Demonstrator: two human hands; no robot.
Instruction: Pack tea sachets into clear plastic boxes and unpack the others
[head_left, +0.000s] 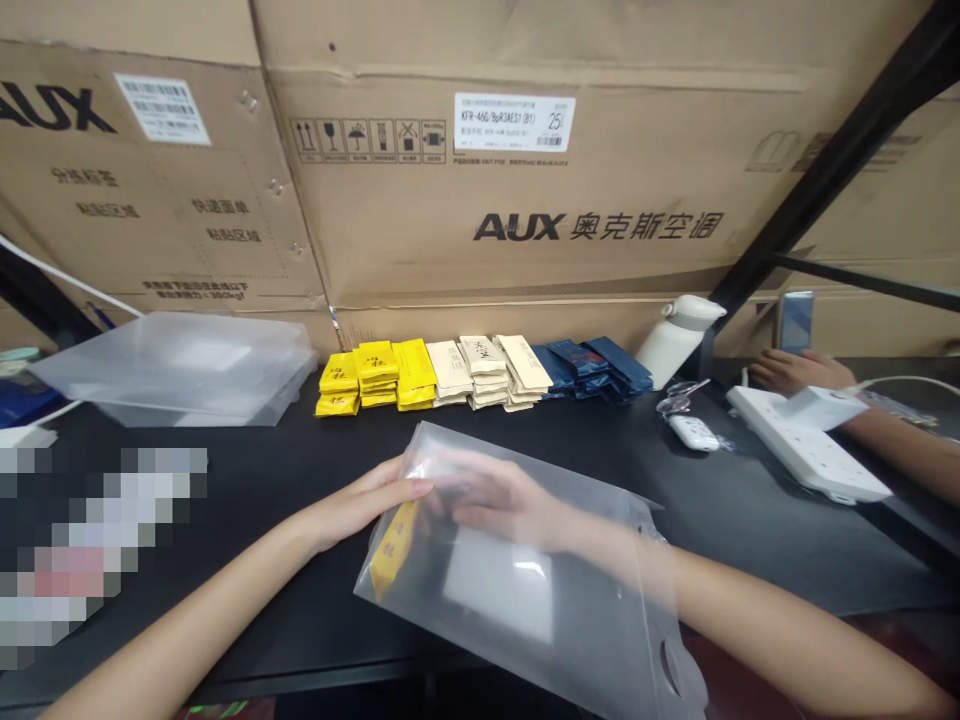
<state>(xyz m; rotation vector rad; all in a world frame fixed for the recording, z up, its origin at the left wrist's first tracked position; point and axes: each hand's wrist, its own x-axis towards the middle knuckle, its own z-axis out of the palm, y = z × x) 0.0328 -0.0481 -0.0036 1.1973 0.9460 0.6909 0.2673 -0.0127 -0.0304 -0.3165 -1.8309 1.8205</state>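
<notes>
A clear plastic bag [525, 600] lies on the black table [300, 470] in front of me. My right hand [495, 500] is inside the bag, seen through the plastic; its fingers are blurred. A yellow packet [394, 548] sits in the bag by its left edge, just below my right fingertips. My left hand [379, 495] rests outside on the bag's left edge, fingers stretched flat.
Rows of yellow packets [375, 375], cream packets [487, 370] and dark blue packets [592, 368] line the back by cardboard boxes. A stack of clear bags [180, 365] lies at left. A white bottle [675, 335], a power strip [802, 445] and another person's hand [795, 372] are at right.
</notes>
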